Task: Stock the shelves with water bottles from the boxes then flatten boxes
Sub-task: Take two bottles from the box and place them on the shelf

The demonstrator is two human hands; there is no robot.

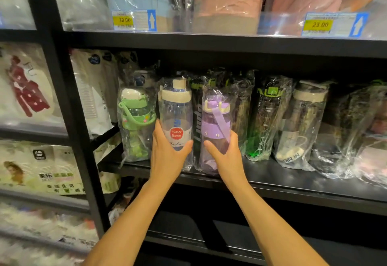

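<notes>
A clear water bottle [177, 110] with a cream lid and a red "Water Bottle" sticker stands upright on the black middle shelf [282, 184], wrapped in plastic. My left hand [167, 156] grips its lower half. Right beside it stands a purple water bottle [213, 119] with a strap, also wrapped, and my right hand [226, 156] holds its lower part. Both bottles rest near the shelf's front edge. No box is in view.
A green bottle [135, 119] stands to the left, and several wrapped dark, green and cream bottles [301, 123] fill the shelf to the right. Bagged textiles with price tags [134, 20] sit above. Packaged goods [41, 167] fill the left rack beyond a black upright post [69, 98].
</notes>
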